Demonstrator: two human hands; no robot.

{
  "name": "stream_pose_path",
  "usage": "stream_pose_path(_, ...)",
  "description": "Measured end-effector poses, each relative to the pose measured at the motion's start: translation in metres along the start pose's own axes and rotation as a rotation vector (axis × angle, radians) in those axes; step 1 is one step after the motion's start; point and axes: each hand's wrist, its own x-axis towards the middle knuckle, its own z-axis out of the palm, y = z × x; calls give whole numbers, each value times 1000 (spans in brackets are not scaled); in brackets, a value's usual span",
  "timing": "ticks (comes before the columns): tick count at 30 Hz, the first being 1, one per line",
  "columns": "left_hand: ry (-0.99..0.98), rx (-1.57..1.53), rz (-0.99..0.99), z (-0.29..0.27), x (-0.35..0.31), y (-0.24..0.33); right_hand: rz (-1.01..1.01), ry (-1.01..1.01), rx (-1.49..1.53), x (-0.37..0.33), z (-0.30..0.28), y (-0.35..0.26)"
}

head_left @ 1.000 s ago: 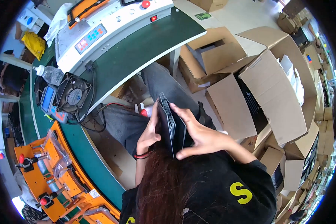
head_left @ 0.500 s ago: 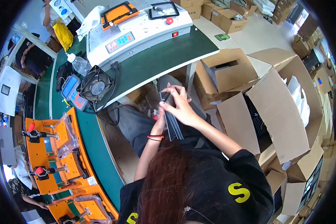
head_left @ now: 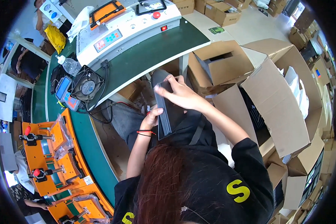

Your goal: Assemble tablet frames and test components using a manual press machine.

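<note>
A stack of several thin dark panels [head_left: 163, 116] is held over my lap, its long layered edges turned toward me. My left hand [head_left: 151, 118] closes around the stack's left side, with the thumb lying over the edges. At the far end my right hand [head_left: 181, 94] grips the same stack, fingers bent over its top. The panels sit close together, almost flush. Their flat faces are mostly hidden, so I cannot tell exactly what they are.
Ahead, a green bench [head_left: 145, 67] carries a white machine [head_left: 127, 33], a black fan [head_left: 86, 85] and a plastic bottle [head_left: 69, 65]. Orange clamp fixtures [head_left: 56, 142] line the left bench. Open cardboard boxes [head_left: 274, 108] crowd the right side, one with dark panels inside.
The panels, fanned apart before, are now squared together and turned so their edges show more. My left hand has moved down the stack's side. The whole view has shifted slightly.
</note>
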Motion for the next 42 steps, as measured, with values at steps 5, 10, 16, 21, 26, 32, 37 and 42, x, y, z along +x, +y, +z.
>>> stream_pose_path(5, -37, -167, 30, -27, -4, -28, -29, -132, -253, -11, 1, 4)
stream_pose_path(10, -119, -455, -13, -46, 0, -55, -201, -102, -192, -13, 1, 23)
stream_pose_path(16, -27, -226, 4, -13, -5, -33, -265, -38, -85, -25, -7, 26)
stream_pose_path(21, -8, -199, 23, -13, -16, -46, -328, -166, 158, -27, -16, 44)
stream_pose_path(26, -156, -305, -34, -13, 4, -50, -299, -68, 83, -21, -26, 40)
stream_pose_path(32, -505, -201, 11, 32, 14, -9, -138, -576, 338, -11, -50, 28)
stream_pose_path(37, -459, -272, -7, 38, 14, -3, -285, -590, 172, -4, -47, 13)
stream_pose_path(42, -420, 212, -34, 22, 3, -9, -468, -140, -172, -28, -14, 13)
